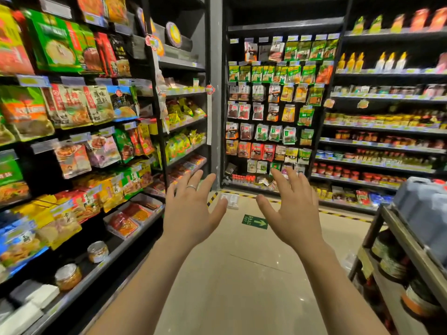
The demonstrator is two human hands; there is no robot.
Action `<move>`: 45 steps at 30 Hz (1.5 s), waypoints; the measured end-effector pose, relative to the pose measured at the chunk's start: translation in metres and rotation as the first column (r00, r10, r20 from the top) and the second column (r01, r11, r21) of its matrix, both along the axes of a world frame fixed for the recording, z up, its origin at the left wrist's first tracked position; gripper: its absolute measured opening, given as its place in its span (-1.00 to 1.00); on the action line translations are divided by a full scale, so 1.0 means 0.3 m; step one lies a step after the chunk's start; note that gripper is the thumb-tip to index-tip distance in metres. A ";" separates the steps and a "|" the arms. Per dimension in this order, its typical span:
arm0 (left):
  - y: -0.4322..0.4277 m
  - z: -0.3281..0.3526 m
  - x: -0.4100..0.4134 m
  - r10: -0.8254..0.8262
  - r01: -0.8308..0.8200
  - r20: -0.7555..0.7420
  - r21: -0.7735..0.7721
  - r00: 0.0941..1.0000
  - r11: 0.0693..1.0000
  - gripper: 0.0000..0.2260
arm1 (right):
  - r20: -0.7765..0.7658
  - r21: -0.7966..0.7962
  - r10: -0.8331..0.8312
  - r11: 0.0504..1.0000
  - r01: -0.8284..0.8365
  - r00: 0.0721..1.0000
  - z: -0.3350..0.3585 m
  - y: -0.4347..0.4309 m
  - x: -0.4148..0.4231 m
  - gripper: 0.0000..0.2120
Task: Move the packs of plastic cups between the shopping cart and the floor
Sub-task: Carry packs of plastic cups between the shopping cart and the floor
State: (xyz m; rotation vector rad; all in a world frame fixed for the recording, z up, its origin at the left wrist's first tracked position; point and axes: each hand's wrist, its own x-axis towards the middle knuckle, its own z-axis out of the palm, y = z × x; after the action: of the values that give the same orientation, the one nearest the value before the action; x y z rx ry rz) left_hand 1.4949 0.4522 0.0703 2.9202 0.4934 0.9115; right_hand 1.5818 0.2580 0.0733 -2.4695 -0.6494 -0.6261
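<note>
The left hand (191, 211), with a ring (191, 187) on one finger, and the right hand (290, 209) are both raised in front of the person. The fingers are spread wide and hold nothing.

In the head view, no shopping cart and no certain pack of plastic cups can be seen. Only a small pale packet (229, 200) lies on the floor (242, 274) far ahead, too blurred to name.

I think the danger is in the searching. While turning in this narrow aisle, an arm could knock a jar (68, 276) from the low shelf (96, 269) on the left, or strike the rack (406, 240) on the right. How the packs look I cannot tell.
</note>
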 end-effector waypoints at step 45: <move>1.298 -0.137 2.416 -0.093 0.091 -0.106 -0.020 0.990 0.996 -0.37 | -0.074 -0.080 -0.068 0.995 0.062 0.995 -0.177 1.241 2.383 -0.36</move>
State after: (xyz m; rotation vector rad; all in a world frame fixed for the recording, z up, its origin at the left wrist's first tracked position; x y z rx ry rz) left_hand 2.2196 0.8416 0.0293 2.9610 0.3657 0.7412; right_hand 2.2967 0.6304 0.0201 -2.5816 -0.5761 -0.5373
